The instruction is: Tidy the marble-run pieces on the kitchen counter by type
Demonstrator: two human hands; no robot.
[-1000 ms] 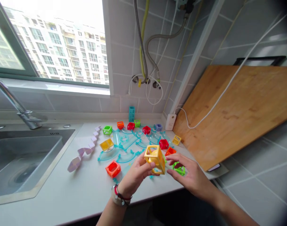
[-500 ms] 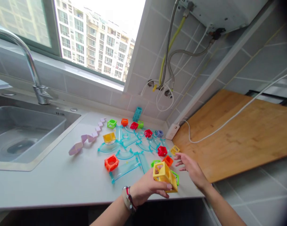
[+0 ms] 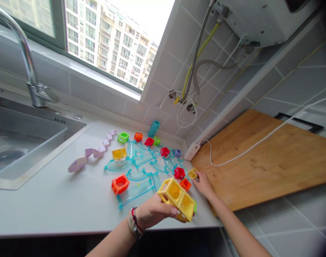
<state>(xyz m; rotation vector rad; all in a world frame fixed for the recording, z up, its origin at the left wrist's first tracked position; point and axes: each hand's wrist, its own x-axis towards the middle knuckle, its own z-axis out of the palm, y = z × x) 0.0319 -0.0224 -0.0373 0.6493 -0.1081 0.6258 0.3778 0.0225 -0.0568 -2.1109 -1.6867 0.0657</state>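
My left hand [image 3: 154, 213] is closed around joined yellow cube blocks [image 3: 176, 196], open-framed toy pieces raised above the front of the counter. At the counter's right side, my right hand [image 3: 202, 184] has its fingers on a small yellow cube block [image 3: 192, 173] close to the wooden board. Its fingertips are partly hidden, but they look closed on the block. Beside this hand lie an orange cube block [image 3: 185, 184] and a red cube block [image 3: 179, 173]. A green piece [image 3: 195, 206] shows partly behind the held yellow blocks.
Clear blue track pieces [image 3: 137, 191] lie mid-counter among several coloured cubes, including an orange-red one [image 3: 120, 184]. A lilac zigzag strip [image 3: 93, 153] lies to the left, near the sink [image 3: 71, 134]. The wooden board [image 3: 259, 153] leans at right, crossed by a white cable [image 3: 248, 151].
My right hand has moved down and in, from hovering with fingers spread to touching the small yellow block. My left hand has turned the joined yellow blocks. The view has shifted slightly.
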